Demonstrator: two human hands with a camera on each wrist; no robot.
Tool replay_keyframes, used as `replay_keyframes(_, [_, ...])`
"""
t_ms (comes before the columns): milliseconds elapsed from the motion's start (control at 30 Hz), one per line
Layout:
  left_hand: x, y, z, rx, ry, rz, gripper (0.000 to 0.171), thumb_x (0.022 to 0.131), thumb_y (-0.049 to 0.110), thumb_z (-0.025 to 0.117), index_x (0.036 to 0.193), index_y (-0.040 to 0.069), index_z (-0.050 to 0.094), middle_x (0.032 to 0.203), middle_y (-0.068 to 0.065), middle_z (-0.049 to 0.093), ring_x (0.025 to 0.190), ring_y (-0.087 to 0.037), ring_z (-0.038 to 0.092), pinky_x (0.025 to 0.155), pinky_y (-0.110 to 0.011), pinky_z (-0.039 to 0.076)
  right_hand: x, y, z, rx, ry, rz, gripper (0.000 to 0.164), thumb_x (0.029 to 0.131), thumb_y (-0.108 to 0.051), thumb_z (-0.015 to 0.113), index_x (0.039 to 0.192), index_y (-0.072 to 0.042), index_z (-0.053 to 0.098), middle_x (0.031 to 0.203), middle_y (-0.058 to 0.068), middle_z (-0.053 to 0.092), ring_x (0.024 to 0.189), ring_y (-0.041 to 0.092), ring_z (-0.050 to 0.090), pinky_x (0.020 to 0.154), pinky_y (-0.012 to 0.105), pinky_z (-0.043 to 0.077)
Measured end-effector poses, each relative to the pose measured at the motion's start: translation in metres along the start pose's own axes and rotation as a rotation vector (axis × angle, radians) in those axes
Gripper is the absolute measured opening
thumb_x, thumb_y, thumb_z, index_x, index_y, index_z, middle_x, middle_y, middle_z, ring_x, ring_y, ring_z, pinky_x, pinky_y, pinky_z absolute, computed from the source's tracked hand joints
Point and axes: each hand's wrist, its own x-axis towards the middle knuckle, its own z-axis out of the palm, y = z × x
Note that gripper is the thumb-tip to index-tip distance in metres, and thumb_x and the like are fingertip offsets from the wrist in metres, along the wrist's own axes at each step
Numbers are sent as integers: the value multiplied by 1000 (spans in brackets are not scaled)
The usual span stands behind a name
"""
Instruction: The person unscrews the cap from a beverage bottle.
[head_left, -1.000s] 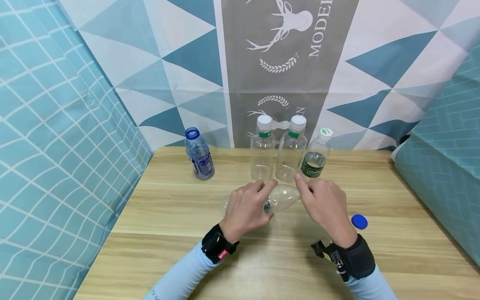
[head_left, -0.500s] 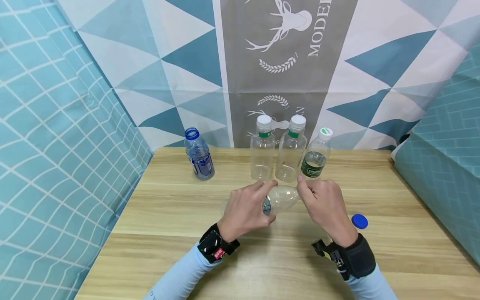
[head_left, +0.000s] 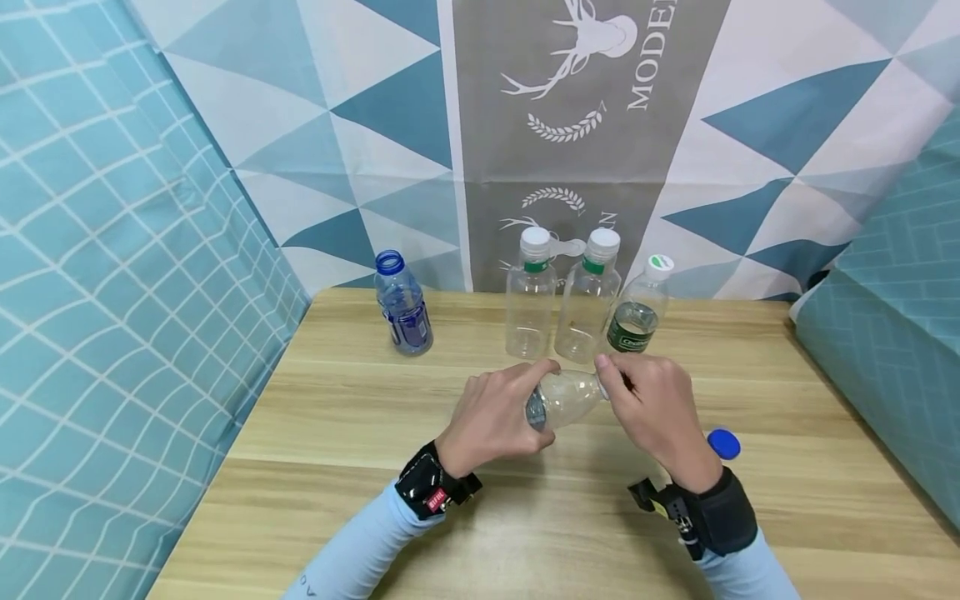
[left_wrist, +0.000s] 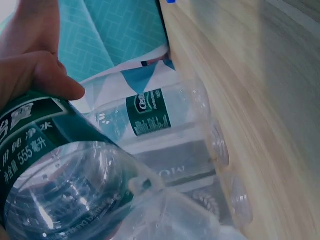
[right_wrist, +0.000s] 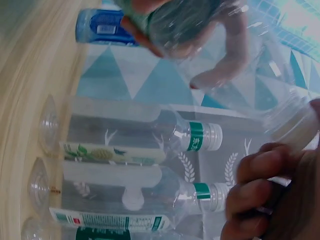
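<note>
My left hand (head_left: 495,412) grips a clear plastic water bottle (head_left: 570,396) round its body. The bottle lies tilted on its side, its neck pointing right. Its green label (left_wrist: 37,132) shows up close in the left wrist view. Thumb and fingers of my right hand (head_left: 652,404) pinch the bottle at its neck end, where the pale cap (right_wrist: 296,127) shows in the right wrist view; the hand partly hides it from the head view.
Behind the hands stand two clear bottles with white caps, a left one (head_left: 529,308) and a right one (head_left: 588,308). Beside them is a green-labelled bottle (head_left: 636,312). A capless blue bottle (head_left: 405,308) stands back left. A blue cap (head_left: 723,443) lies on the wooden table (head_left: 337,433).
The head view has shifted slightly. Both hands keep their holds on the bottle, with small shifts of the hands; a bit of white now shows at the neck beside the right thumb.
</note>
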Motion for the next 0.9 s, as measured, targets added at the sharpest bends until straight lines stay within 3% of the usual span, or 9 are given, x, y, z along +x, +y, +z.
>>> replay_keyframes(200, [-1, 1, 5, 157, 69, 22, 75, 63, 39, 89, 130, 25, 59, 86, 5, 69, 59, -6, 55, 44, -18, 37, -1, -5, -5, -48, -119, 261, 65, 110, -45, 41, 52, -16, 40, 49, -5, 31, 45, 15, 34, 45, 28, 23])
replay_keyframes(367, [-1, 0, 7, 206, 112, 32, 74, 63, 39, 89, 129, 23, 60, 86, 4, 69, 59, -7, 56, 43, -19, 38, 0, -7, -6, -38, -197, 330, 68, 109, -52, 38, 53, -15, 49, 50, -4, 32, 47, 19, 36, 46, 29, 25])
replay_keyframes(533, [-3, 0, 5, 169, 104, 10, 74, 63, 37, 87, 130, 22, 60, 86, 4, 69, 58, -7, 56, 44, -19, 39, 2, -8, -4, -11, -181, 294, 66, 109, -48, 40, 52, -15, 47, 49, -6, 31, 45, 17, 34, 48, 28, 24])
replay_keyframes(667, [0, 0, 4, 60, 25, -12, 76, 62, 38, 89, 131, 23, 59, 89, 6, 72, 61, -5, 57, 48, -17, 41, 1, -7, -5, -19, -174, 251, 65, 110, -43, 42, 51, -16, 41, 49, -8, 29, 44, 15, 32, 47, 27, 23])
replay_keyframes(800, [2, -1, 2, -74, -65, -35, 77, 62, 39, 89, 130, 25, 58, 91, 9, 73, 64, -5, 59, 51, -18, 44, 0, -1, -5, -37, -104, 84, 58, 108, -31, 49, 52, -19, 39, 52, -11, 26, 45, 8, 28, 47, 24, 21])
replay_keyframes(900, [3, -1, 2, -118, -90, -35, 77, 61, 40, 89, 131, 26, 57, 89, 9, 73, 64, -5, 58, 52, -19, 43, 0, 4, -5, -45, -26, -69, 52, 104, -21, 54, 54, -22, 39, 54, -14, 26, 47, 2, 26, 47, 21, 20])
